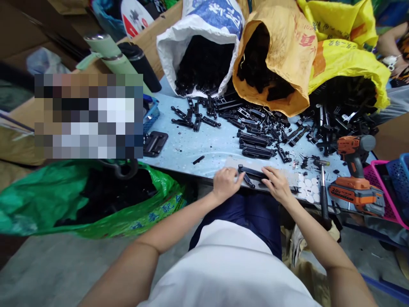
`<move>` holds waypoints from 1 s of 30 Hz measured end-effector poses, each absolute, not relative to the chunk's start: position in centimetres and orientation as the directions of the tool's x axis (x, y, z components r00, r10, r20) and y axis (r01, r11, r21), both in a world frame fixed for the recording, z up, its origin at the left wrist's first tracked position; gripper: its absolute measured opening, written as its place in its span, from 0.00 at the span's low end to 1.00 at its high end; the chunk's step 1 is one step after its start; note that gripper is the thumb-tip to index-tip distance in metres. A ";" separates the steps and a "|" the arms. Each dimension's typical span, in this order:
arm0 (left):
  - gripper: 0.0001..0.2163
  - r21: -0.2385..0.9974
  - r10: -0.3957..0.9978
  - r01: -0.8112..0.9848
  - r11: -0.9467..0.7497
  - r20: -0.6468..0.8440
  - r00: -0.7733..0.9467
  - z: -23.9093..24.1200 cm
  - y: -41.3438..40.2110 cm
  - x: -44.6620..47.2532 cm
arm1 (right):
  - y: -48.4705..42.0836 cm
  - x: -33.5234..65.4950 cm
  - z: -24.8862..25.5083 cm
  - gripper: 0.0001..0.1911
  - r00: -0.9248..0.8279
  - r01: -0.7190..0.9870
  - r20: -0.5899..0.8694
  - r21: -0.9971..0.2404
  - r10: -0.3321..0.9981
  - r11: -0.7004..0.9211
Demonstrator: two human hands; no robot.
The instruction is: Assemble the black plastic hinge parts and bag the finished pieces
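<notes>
At the table's front edge, a long black bar-shaped part [252, 171] lies between my hands. The fingers of my right hand [277, 183] are closed on its right end. A shorter black link-like piece [248, 181] sits just below it, slanting toward me. My left hand [226, 184] has its fingers bent together, with thumb and fingertips at the left ends of both pieces; its grip seems to be on the shorter one. Farther back lie stacked long black parts [257, 151] and a loose black strip [198, 160].
White, orange and yellow sacks [287, 51] spill black parts onto the blue table [179, 145]. On the right are a hammer [323, 187], cordless drill [354, 175], white discs [308, 187] and a pink basket [380, 170]. A green bag [153, 217] stands left; another person's hand [398, 64] shows far right.
</notes>
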State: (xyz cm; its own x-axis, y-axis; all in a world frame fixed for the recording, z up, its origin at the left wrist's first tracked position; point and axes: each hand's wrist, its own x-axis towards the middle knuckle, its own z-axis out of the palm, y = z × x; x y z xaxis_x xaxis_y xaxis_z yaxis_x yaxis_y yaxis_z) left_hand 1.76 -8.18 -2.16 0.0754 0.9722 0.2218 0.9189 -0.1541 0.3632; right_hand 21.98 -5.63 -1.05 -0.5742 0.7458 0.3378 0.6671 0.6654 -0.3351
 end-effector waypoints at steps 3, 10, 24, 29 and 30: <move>0.16 0.370 0.996 0.929 -0.005 -0.080 0.037 -1.6 -9.3 4.4 | -4.7 18.8 -1.6 0.24 -0.673 0.605 0.242 -0.365 0.699 0.708; 0.14 0.380 0.972 0.921 0.089 -0.236 0.003 -0.8 -8.5 4.5 | -4.2 16.9 -3.0 0.25 -0.667 0.669 0.122 -0.336 0.735 0.663; 0.17 0.141 0.646 0.631 -0.763 0.224 0.730 -1.6 -4.5 3.7 | -7.5 27.1 -2.0 0.30 -0.436 0.878 0.412 -0.001 0.800 0.479; 0.22 0.184 0.705 0.681 -0.709 0.160 0.691 -1.3 -3.2 5.0 | -7.1 28.6 0.0 0.30 -0.514 0.834 0.338 -0.019 0.789 0.551; 0.23 0.208 0.715 0.684 -0.700 0.209 0.668 -1.0 -3.6 4.9 | -7.0 28.5 1.1 0.30 -0.543 0.807 0.327 -0.050 0.773 0.589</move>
